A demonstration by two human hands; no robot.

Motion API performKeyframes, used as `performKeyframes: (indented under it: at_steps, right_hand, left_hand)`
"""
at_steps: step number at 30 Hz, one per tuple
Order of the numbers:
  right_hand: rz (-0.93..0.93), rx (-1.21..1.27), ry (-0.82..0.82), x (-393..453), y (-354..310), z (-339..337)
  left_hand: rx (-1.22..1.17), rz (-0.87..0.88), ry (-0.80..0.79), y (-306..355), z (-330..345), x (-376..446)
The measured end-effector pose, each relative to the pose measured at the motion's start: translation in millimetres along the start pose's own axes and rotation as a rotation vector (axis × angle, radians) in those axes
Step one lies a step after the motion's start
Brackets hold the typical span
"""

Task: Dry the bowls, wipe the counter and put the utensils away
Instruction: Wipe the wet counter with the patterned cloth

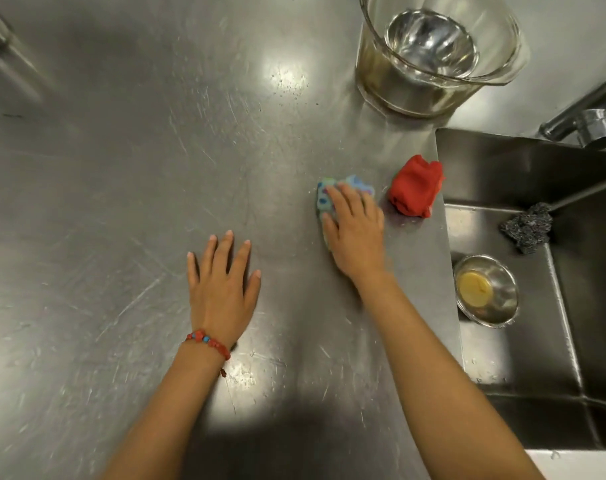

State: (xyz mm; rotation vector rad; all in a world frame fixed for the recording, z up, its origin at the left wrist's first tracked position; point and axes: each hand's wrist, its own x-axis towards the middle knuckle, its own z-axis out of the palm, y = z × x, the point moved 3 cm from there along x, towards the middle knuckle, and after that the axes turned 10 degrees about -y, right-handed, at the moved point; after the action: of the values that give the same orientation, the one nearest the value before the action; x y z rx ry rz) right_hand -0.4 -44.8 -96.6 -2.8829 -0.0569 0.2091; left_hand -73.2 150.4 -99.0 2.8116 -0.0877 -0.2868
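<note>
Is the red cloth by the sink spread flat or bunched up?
Bunched up. The red cloth sits as a crumpled lump with folds on the steel counter beside the sink edge; neither hand touches it.

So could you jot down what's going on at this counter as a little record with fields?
surface: steel counter, scratched
left hand: flat on the counter, fingers spread
right hand: pressing a patterned blue cloth
beside cloth: bunched red cloth, near the sink edge
back: glass bowl holding a metal bowl
sink: small metal bowl, steel scourer
</note>
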Motion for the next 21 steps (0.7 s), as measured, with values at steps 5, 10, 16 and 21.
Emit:
performKeyframes:
  at_steps: [5, 10, 16, 21]
  right_hand:
    - [0.097, -0.006, -0.006, 43.9, -4.2, -4.5]
    - [-0.136, 0.028, 0.046, -39.6, -37.1, 15.3]
    - [-0.121, -0.003, -0.021, 35.4, -33.2, 5.7]
    - [-0.024, 0.022, -0.025, 125.2, -34.5, -3.5]
  left_hand:
    - [0.028, 0.010, -0.008, -2.8, 3.1, 3.3]
    - [0.052, 0.008, -0.016, -3.6, 4.0, 4.2]
    - [0.059, 0.005, -0.001, -3.1, 2.8, 5.3]
    - [0.068, 0.012, 0.023, -4.4, 3.8, 6.2]
